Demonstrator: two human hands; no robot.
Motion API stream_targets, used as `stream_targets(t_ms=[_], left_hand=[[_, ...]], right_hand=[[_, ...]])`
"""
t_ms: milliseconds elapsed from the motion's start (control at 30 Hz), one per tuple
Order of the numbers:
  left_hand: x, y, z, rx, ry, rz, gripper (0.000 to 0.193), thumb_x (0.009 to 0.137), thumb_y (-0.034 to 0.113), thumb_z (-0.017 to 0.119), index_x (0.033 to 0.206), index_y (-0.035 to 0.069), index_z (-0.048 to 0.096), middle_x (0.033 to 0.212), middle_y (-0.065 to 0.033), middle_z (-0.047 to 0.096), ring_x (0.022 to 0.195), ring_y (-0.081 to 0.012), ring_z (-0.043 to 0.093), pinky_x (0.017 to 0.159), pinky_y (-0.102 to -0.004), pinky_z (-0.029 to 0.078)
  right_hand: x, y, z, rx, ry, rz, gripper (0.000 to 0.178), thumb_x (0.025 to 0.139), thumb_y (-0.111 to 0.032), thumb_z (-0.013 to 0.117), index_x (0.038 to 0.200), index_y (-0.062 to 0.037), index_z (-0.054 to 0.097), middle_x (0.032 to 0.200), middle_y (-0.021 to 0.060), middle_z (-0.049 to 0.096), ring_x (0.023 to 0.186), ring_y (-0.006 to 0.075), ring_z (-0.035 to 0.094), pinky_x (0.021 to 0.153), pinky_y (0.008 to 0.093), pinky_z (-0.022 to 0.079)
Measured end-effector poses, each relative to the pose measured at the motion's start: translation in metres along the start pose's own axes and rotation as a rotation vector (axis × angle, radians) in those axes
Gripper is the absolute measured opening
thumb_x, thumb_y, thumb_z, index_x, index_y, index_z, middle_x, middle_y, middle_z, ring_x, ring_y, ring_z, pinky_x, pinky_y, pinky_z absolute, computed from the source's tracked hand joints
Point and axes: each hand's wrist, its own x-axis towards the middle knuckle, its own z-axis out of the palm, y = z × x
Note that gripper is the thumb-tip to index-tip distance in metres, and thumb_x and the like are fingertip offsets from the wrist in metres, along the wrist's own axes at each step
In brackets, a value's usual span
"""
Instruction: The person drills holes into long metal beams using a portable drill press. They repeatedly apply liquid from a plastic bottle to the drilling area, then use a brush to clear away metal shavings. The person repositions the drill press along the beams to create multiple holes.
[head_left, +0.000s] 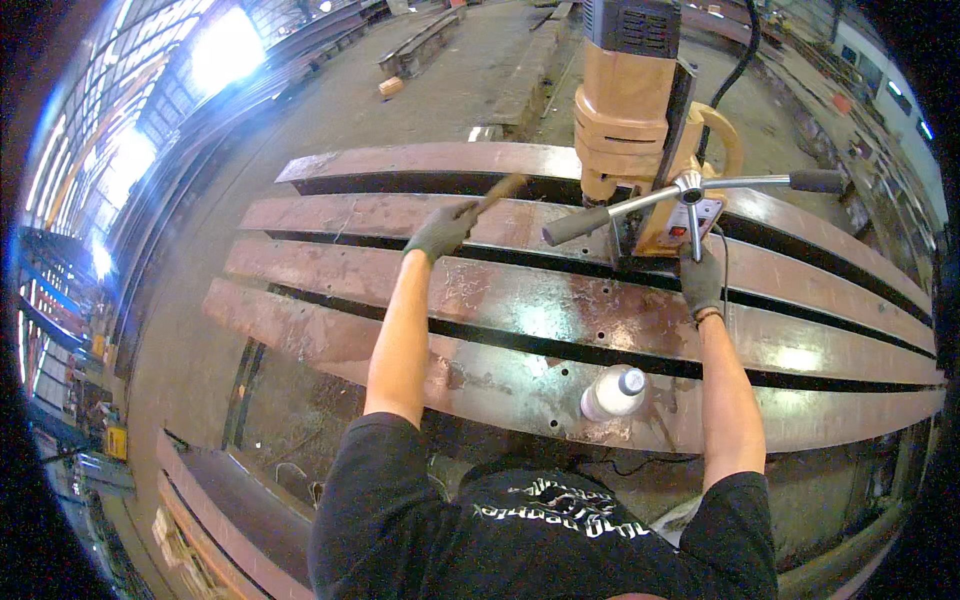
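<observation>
A brown, flat stick-like tool (498, 197), slightly blurred, is held in my left hand (441, 232). That hand wears a dark glove and points the tool up and to the right, over the far steel beams. My gloved right hand (703, 282) is at the lower front of a yellow magnetic drill (627, 105), just under its switch panel (688, 228); its fingertips are partly hidden there. The drill stands upright on the steel beams (390, 275). Its three-armed feed handle (690, 186) crosses in front of the body.
A white bottle (613, 393) with a grey-blue cap stands on the nearest beam. Several long beams lie side by side with dark gaps between them, and small drilled holes show in them. A black cable (744, 60) rises behind the drill. More steel (235, 510) lies at lower left.
</observation>
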Motion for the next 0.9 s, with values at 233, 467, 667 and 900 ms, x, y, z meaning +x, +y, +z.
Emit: stream_targets(t_ms=[233,467,667,900], left_hand=[[0.074,-0.030,0.148,0.320,0.045,0.178,0.046,0.104,0.039,0.052,0.143,0.017,0.059,0.106,-0.0183,0.069,0.095,-0.0380,0.068,0.083,-0.0478,0.052],[0.002,-0.043,0.105,0.310,-0.380,0.702,0.048,0.104,0.031,0.054,0.150,0.019,0.053,0.128,-0.0191,0.070,0.108,-0.0361,0.069,0.096,-0.0432,0.051],[-0.031,0.012,0.008,0.191,-0.132,-0.020,0.054,0.100,0.033,0.055,0.151,0.016,0.054,0.121,-0.0271,0.071,0.107,-0.0384,0.071,0.095,-0.0467,0.053],[0.089,-0.076,0.148,0.536,0.080,0.586,0.043,0.103,0.029,0.047,0.137,0.006,0.061,0.115,-0.0313,0.070,0.113,-0.0492,0.066,0.095,-0.0561,0.052]], right_hand=[[0.002,-0.006,0.004,0.056,0.002,-0.027,0.041,0.103,-0.040,0.062,0.102,-0.0002,0.071,0.072,0.0076,0.064,0.063,0.0158,0.057,0.058,0.0345,0.047],[-0.003,-0.039,0.000,0.093,-0.019,-0.001,0.047,0.101,-0.046,0.064,0.105,-0.0001,0.071,0.073,0.0099,0.064,0.067,0.0183,0.057,0.063,0.0383,0.048],[-0.003,-0.023,-0.009,-0.125,0.054,-0.038,0.043,0.100,-0.042,0.062,0.107,0.0000,0.071,0.079,0.0192,0.068,0.072,0.0250,0.065,0.069,0.0414,0.050],[-0.009,-0.045,0.002,0.020,-0.010,-0.050,0.041,0.100,-0.040,0.062,0.104,0.0005,0.071,0.075,0.0167,0.068,0.068,0.0274,0.065,0.066,0.0424,0.050]])
